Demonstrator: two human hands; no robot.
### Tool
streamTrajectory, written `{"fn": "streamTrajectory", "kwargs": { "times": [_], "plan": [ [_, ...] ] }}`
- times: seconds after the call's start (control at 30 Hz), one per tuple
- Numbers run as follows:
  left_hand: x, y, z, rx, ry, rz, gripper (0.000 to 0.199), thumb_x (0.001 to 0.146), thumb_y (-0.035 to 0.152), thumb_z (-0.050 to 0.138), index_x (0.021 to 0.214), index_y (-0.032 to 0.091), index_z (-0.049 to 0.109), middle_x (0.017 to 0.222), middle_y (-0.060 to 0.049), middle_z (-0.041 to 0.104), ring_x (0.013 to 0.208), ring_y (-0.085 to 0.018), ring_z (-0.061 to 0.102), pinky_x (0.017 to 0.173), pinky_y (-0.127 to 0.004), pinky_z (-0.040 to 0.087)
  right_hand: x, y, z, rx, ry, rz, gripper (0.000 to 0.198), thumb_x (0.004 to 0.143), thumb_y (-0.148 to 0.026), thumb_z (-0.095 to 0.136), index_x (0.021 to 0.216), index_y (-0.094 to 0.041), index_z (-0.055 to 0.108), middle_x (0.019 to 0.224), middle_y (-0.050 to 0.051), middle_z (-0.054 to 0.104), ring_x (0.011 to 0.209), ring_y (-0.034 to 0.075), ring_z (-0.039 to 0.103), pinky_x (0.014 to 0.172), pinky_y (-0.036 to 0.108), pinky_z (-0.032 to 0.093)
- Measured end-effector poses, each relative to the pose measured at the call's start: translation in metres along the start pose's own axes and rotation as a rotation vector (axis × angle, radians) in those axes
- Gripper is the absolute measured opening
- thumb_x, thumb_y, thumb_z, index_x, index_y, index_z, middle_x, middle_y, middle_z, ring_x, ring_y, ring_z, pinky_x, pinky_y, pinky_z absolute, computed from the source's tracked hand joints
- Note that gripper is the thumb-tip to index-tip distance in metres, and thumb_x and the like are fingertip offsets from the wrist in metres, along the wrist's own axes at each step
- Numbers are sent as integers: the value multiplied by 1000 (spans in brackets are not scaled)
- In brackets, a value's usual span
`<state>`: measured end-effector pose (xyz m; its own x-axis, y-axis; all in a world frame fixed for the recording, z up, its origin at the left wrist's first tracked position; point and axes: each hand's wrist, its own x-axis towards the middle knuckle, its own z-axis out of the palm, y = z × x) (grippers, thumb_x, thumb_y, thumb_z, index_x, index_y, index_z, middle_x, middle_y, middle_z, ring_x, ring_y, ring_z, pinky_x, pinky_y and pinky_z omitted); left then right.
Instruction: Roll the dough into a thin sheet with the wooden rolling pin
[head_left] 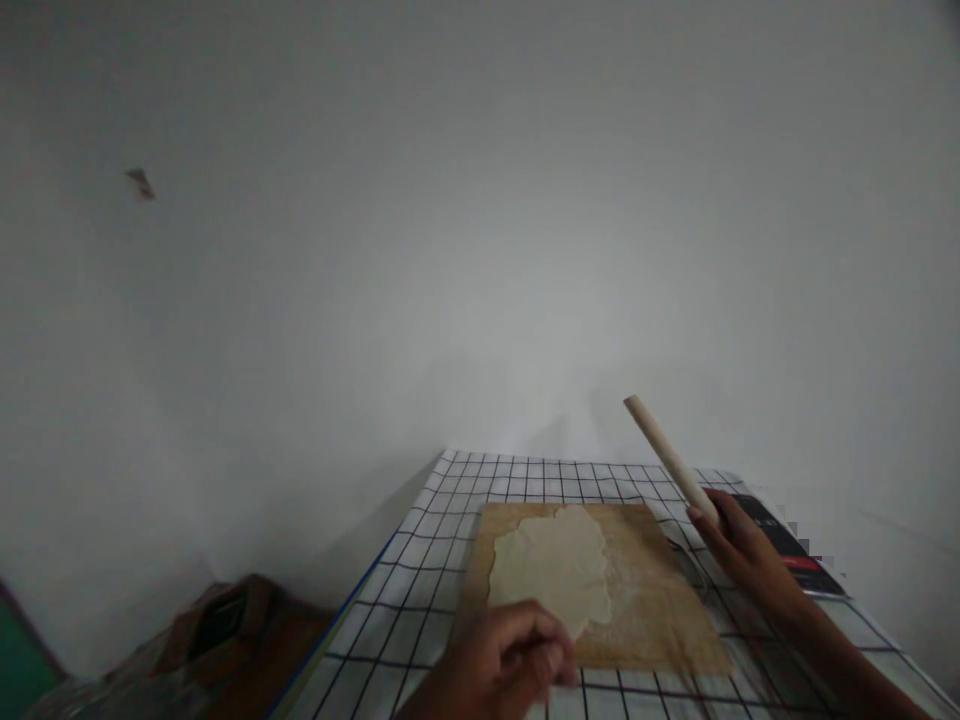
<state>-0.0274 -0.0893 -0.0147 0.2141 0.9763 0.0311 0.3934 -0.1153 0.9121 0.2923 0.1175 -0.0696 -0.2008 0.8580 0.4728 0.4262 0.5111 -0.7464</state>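
A thin, ragged-edged sheet of dough (551,565) lies flat on the left and middle of a wooden board (660,610). My right hand (739,540) grips the lower end of a pale rolling pin (667,455). The pin is tilted up and to the left, held above the table and clear of the dough. At the board's near edge is my left hand (517,655), its fingers loosely curled in and nothing visible in them. It covers the near left corner of the board and part of the dough's lower edge.
A white tablecloth (405,600) with a black grid covers the table, which reaches to a plain wall (480,250). On the right, a black and red flat item (802,565) lies partly behind my right arm. A cardboard box (225,620) sits low at left.
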Motion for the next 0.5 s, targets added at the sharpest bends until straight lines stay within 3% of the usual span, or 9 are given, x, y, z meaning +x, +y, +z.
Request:
{"fn": "streamTrajectory", "kwargs": {
  "times": [0.03,0.1,0.17,0.3,0.5],
  "plan": [
    [9,3,-9,140,94,86,43,98,53,40,104,21,68,107,-6,71,104,-21,63,93,-34,48,-1,-2,1,19,26,4,35,95,-52,49,117,-25,50,77,-2,49,66,17,48,57,28,41],
    [30,-1,-20,437,110,224,42,100,49,37,119,25,65,134,-6,61,134,-25,44,114,-43,31,-2,-8,4,46,42,6,35,95,-51,49,118,-25,49,73,-4,44,62,16,44,54,27,39],
    [50,-15,-22,666,51,256,48,100,51,35,138,29,52,153,-4,42,146,-29,26,119,-51,21,-4,-12,7,45,10,-1,32,95,-50,50,114,-25,49,70,-6,40,60,15,41,53,27,37],
    [76,-42,-13,914,-24,318,56,100,57,30,152,34,30,160,-2,26,148,-30,19,119,-58,17,-6,-16,10,-8,-54,-13,29,96,-48,49,114,-25,49,72,-6,39,63,15,42,57,27,37],
    [99,-53,-21,984,-20,382,58,101,56,28,154,34,22,161,0,25,148,-27,23,119,-55,21,-3,-13,7,-10,-90,19,28,97,-49,48,113,-26,48,73,-6,37,62,14,39,56,27,36]
  ]
}}
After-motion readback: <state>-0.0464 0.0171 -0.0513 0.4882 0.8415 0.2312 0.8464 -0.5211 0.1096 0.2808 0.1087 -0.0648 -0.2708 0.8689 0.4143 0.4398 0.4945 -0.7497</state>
